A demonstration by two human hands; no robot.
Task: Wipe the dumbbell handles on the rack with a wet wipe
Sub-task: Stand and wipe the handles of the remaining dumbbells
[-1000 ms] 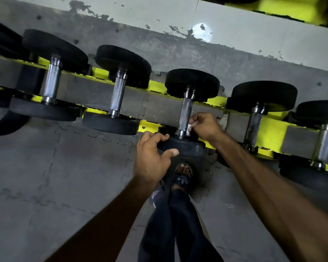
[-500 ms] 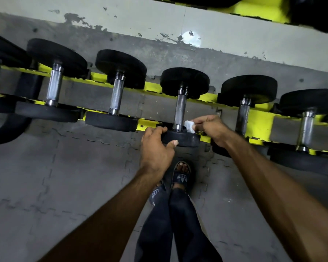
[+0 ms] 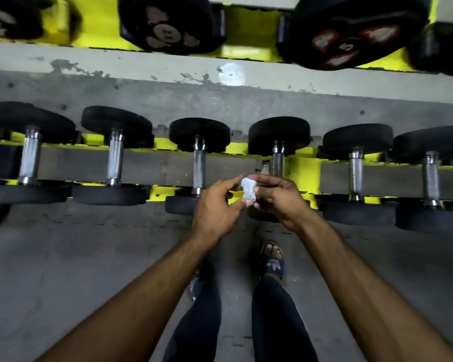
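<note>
Both hands meet in front of the lower yellow rack (image 3: 302, 169), above the gap between two dumbbells. My right hand (image 3: 277, 198) pinches a small crumpled white wet wipe (image 3: 247, 188) by its right side. My left hand (image 3: 216, 205) pinches the same wipe from the left, index finger at its top and thumb at its bottom. Just left of the hands runs the chrome handle (image 3: 199, 169) of a black dumbbell. Behind my right hand stands a second dumbbell handle (image 3: 277, 160), partly hidden by my fingers.
Several more black dumbbells lie along the lower rack, such as one (image 3: 114, 155) to the left and one (image 3: 355, 171) to the right. Bigger dumbbells (image 3: 351, 30) sit on the upper yellow shelf. My sandalled feet (image 3: 272, 259) stand on grey floor mats.
My left hand let go of the dumbbell's front weight and rose to the wipe. My right hand drew the wipe off the handle. The view tilted up, showing the upper shelf.
</note>
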